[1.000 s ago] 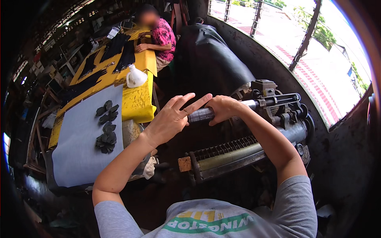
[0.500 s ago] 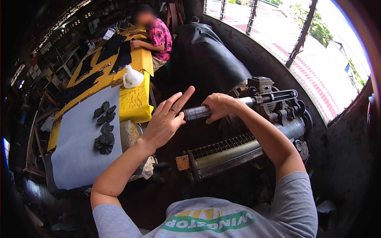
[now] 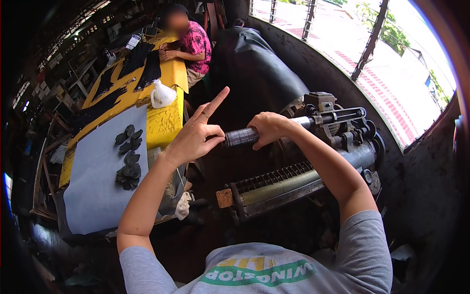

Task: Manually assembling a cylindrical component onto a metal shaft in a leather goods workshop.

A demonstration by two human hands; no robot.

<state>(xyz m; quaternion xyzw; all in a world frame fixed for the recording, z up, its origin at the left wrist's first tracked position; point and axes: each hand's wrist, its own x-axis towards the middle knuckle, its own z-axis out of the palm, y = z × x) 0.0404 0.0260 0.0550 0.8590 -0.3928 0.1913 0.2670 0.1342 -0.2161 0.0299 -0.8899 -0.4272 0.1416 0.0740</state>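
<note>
At one bar [image 3: 241, 137], two hands [image 3: 269, 128]

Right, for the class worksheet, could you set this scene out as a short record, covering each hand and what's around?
Left hand: fingertips at the left end of a dark metal bar, one finger raised; grip unclear
Right hand: wrapped around the bar
Machine: metal, at right
Yellow covering: on the table, white container on top
Blue-grey sheet: nearer, bearing dark pieces
Background: person in a pink patterned shirt beside the table
</note>
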